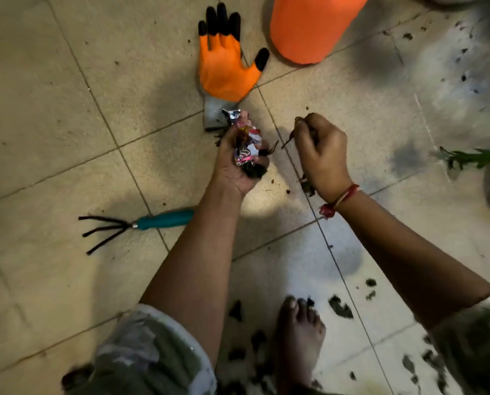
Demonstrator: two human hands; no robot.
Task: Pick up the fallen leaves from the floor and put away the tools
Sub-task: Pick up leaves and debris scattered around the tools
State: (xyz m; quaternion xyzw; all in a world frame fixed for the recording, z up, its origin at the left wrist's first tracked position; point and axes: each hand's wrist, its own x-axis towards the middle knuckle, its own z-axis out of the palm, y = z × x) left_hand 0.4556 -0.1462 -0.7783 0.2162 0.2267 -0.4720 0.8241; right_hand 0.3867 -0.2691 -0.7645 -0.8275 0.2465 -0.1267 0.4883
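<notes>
On the tiled floor (pixel 53 115), mid-frame: left hand (pixel 236 166) palm up, fingers curled round a crumpled wrapper (pixel 245 143) plus a clump of dark leaves (pixel 253 171). Right hand (pixel 320 155) just beside it, not touching, fingers closed in a pinch on a thin dark twig (pixel 288 142); red thread band (pixel 340 199) on that wrist. Tools are on the floor: orange glove (pixel 226 64) with black fingertips lies flat, palm up, just beyond the left hand, with its grey cuff next to the wrapper. Hand rake (pixel 141 223) with teal handle lies left of the left forearm, prongs pointing left. Orange pot (pixel 312 27) is at top, near the glove. Loose leaf bits (pixel 340 307) are scattered at bottom right around a bare foot (pixel 298 337), and one more scrap (pixel 308 188) lies under the right wrist. Green plant (pixel 471 158) at the right edge.
</notes>
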